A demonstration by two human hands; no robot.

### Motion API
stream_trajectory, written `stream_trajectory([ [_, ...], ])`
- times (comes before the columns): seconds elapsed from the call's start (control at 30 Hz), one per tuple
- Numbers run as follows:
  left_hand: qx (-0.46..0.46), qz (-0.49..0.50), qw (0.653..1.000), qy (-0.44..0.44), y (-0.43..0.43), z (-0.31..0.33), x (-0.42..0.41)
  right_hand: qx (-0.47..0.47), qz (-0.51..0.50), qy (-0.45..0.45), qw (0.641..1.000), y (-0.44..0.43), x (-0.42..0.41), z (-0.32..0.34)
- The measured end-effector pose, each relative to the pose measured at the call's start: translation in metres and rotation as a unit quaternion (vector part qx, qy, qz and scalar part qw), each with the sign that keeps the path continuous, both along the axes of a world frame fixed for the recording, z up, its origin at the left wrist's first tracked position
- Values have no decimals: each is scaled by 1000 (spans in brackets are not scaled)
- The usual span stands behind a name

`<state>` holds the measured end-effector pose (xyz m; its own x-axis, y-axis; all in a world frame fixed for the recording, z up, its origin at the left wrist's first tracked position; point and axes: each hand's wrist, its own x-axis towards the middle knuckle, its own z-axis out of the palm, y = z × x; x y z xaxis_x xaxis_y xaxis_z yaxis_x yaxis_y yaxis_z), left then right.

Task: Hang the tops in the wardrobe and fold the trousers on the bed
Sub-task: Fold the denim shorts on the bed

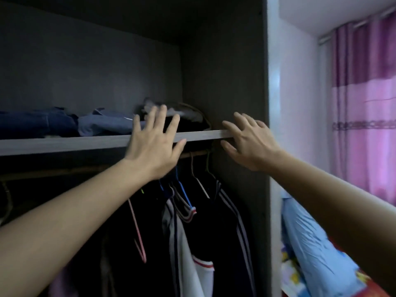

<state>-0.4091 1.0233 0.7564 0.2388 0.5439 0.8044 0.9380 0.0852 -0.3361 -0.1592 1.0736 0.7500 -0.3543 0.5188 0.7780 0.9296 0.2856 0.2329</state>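
Observation:
I face an open dark wardrobe (225, 71). My left hand (154, 144) is raised in front of its shelf edge (64, 144), fingers spread, holding nothing. My right hand (250, 142) is at the shelf's right end, fingers apart and empty. Below the shelf runs a hanging rail (192, 154) with several hangers. A dark top with white stripes (233, 221) and a white top with red trim (188, 249) hang there. An empty pink hanger (137, 230) hangs to their left. Folded blue jeans (40, 123) and a dark folded pile (188, 120) lie on the shelf.
The wardrobe's right side panel (265, 103) stands beside a pale wall (300, 103). A pink and purple curtain (364, 125) hangs at the right. A light blue bundle with bright printed fabric (317, 249) sits at the lower right, beside the wardrobe.

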Motion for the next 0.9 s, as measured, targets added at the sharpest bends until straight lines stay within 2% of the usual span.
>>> stream_trajectory([
  [0.17, -24, -40, 998, -36, -21, -25, 61, -4, -88, -33, 996, -65, 109, -29],
  [0.33, -38, -136, 983, -119, -42, -61, 175, -52, -159, 50, 985, -123, 236, -78],
  [0.47, -86, -195, 970, -121, -53, -134, 304, -118, -203, 55, 970, -165, 339, -143],
  [0.6, -162, -249, 950, -96, -63, -199, 467, -168, -271, 58, 946, -219, 462, -194],
  [0.77, -233, -353, 903, -75, -110, -251, 657, -198, -372, 87, 903, -299, 614, -239],
  [0.9, -238, -438, 866, -39, -149, -280, 766, -210, -438, 122, 866, -353, 713, -271],
])
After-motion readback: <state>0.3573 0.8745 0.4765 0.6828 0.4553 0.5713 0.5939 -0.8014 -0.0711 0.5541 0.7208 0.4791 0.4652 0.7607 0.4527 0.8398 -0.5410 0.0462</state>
